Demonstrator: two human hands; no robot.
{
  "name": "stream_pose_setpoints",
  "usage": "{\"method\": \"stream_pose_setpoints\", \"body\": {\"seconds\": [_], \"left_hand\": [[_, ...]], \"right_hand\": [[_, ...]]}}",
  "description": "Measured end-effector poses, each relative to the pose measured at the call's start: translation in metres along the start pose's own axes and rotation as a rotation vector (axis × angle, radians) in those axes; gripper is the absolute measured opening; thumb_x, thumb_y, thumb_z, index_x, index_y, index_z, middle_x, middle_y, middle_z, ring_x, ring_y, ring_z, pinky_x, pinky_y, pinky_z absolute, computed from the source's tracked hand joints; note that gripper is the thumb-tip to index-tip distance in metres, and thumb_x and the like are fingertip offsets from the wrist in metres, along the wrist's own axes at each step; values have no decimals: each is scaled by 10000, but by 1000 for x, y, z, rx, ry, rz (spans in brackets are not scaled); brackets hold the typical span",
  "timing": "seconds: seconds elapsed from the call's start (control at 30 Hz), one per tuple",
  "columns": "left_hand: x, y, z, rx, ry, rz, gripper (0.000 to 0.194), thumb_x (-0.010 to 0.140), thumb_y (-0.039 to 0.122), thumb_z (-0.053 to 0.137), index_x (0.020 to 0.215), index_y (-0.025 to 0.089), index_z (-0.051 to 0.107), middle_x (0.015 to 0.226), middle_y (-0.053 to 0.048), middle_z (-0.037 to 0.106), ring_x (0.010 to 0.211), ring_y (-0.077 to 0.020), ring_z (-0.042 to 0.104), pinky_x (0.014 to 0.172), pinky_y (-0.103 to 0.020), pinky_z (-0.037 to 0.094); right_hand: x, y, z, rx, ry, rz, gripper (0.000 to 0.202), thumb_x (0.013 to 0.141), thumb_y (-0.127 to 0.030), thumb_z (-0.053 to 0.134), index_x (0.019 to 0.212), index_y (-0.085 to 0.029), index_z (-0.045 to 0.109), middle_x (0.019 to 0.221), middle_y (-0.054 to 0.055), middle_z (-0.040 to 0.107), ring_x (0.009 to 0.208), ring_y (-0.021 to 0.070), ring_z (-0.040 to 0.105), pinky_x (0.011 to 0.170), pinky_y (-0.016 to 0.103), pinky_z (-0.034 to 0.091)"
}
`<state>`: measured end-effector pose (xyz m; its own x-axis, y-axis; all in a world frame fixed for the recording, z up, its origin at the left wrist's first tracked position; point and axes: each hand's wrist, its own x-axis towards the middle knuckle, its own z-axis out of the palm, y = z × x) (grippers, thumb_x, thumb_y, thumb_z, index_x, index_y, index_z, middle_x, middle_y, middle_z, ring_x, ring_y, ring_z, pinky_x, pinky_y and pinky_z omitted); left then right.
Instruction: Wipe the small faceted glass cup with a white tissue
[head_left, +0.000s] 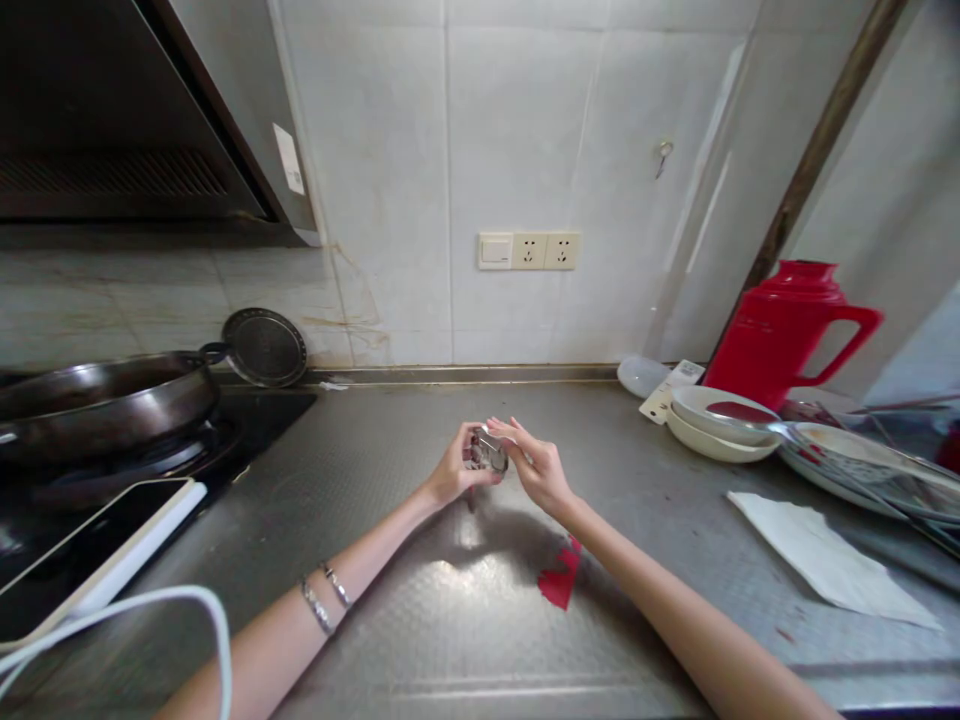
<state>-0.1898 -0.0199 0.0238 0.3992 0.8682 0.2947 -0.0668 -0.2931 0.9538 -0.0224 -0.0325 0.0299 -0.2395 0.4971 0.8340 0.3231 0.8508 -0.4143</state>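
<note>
A small clear glass-like container (491, 453) is held on its side above the steel counter, its round rim turned to the right. My left hand (452, 468) is closed around it, thumb below and fingers above. With fingers stretched out, my right hand (536, 465) lies against the upper rim. What the container holds, if anything, cannot be made out; reddish marks show through its side. On the counter beneath my right forearm lies a torn red scrap (559, 576).
At left, a pan (112, 400) sits on the black stove, with a phone (90, 560) and white cable in front. A round dark lid (265, 347) leans on the wall. At right stand a red thermos jug (784, 330), stacked bowls (720, 440), plates and a white napkin (825, 560).
</note>
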Motion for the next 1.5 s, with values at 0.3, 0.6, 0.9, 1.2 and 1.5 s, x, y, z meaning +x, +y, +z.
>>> {"method": "stream_pose_setpoints", "body": {"seconds": [0.3, 0.6, 0.9, 1.2, 1.5], "left_hand": [[3, 0, -2, -66, -26, -19, 718, 523, 196, 798, 1141, 191, 432, 885, -23, 615, 603, -113, 559, 403, -162, 365], [-2, 11, -1, -21, -22, -36, 671, 555, 177, 778, 1145, 201, 459, 921, -27, 592, 627, -106, 549, 383, -134, 353], [-1, 8, 4, -65, 12, 6, 679, 561, 260, 811, 1140, 186, 464, 950, -54, 607, 680, -135, 591, 442, -171, 410], [-1, 0, 6, 44, 23, 75, 698, 572, 275, 802, 1173, 160, 466, 964, -55, 617, 740, -140, 604, 618, -237, 486], [3, -9, 6, -28, 17, 79, 700, 594, 328, 799, 1177, 142, 460, 986, -87, 640, 791, -170, 629, 646, -253, 505]], "right_hand": [[-6, -9, 0, -100, -109, -235, 440, 912, -98, 398, 1301, -264, 519, 1247, 55, 620, 1240, 207, 509, 1087, 505, 367], [0, -2, 1, -36, 125, 240, 273, 931, -286, 460, 1103, -280, 673, 1066, 22, 708, 1130, 263, 597, 966, 485, 485], [-7, -13, -2, -58, 2, -124, 370, 906, -148, 442, 1215, -275, 601, 1235, 38, 628, 1207, 218, 542, 1100, 510, 338], [-4, -19, 12, 225, 274, 446, 285, 918, -361, 488, 1040, -217, 701, 1088, 68, 704, 1071, 257, 634, 983, 476, 467], [-6, -17, -3, -74, 9, -134, 383, 912, -137, 412, 1234, -260, 580, 1222, 49, 636, 1198, 221, 551, 1080, 521, 372]]}}
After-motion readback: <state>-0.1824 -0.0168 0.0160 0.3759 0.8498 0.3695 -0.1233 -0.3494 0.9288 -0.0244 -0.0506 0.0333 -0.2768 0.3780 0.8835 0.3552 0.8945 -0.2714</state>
